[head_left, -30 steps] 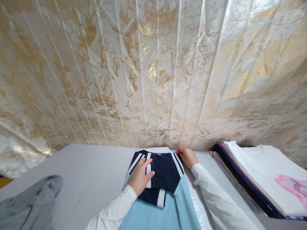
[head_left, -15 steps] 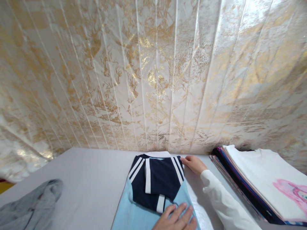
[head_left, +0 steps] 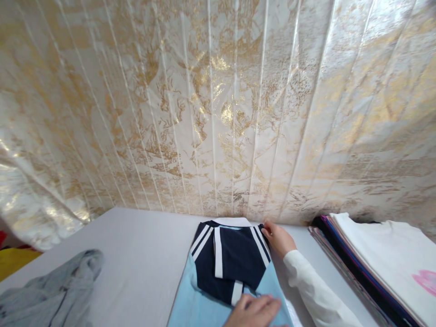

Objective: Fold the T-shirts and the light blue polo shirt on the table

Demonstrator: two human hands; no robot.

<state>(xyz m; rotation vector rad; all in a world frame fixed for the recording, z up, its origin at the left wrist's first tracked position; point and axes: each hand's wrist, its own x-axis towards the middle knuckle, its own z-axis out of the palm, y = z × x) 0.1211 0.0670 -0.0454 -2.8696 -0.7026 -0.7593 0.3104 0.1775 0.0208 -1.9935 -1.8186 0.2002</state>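
A light blue shirt (head_left: 185,299) lies in front of me with its navy, white-striped sleeves folded inward, one over the other. Its white collar (head_left: 235,221) shows at the far end. My right hand (head_left: 279,238) pinches the shirt's far right shoulder corner between thumb and fingers. Nearer to me, my left hand (head_left: 254,312) rests on the blue body just below the white cuff. Its fingers are extended and slightly blurred, and the frame's bottom edge cuts off part of it.
On the right stands a stack of folded clothes, topped by a white T-shirt (head_left: 381,254) with a pink print. A crumpled grey garment (head_left: 61,290) lies at left on the pale tabletop (head_left: 136,259). Yellow cloth (head_left: 17,261) shows at the far left. A gold-patterned curtain (head_left: 218,113) hangs behind.
The view has turned slightly left, so things sit further right. My left hand's fingers have drawn closer together on the shirt. My right hand stays at the shoulder corner.
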